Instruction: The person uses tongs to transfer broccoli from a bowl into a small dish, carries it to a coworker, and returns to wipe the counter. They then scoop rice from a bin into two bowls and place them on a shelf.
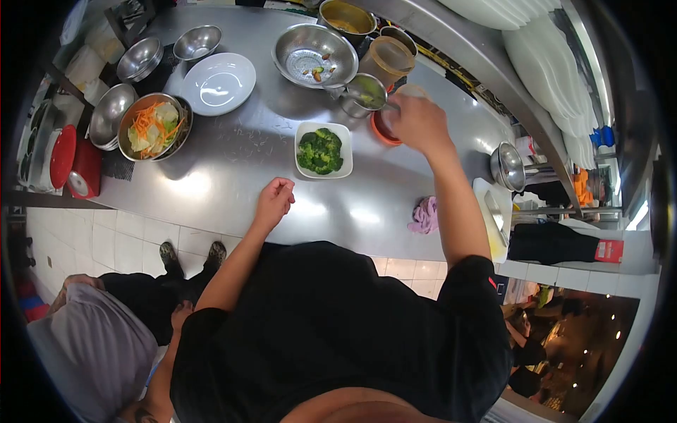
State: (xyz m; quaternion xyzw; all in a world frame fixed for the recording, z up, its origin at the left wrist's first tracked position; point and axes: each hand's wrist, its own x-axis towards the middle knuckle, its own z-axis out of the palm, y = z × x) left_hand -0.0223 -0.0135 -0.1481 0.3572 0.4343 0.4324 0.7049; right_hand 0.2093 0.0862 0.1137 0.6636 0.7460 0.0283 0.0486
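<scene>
Here we are: your two hands well apart over the steel surface (233, 151)! Your left hand (274, 197) floats near the front edge, fingers curled closed, nothing visible in them, just below the square white bowl (301, 161) heaped with broccoli (321, 151). And your right hand (417, 121), blurred, is out over the orange tub (383, 132); whether its fingers grip anything, I can't tell! Right beside it sits the small metal pot (364, 96), while behind that, the big steel bowl (300, 44) carries a few scraps.
</scene>
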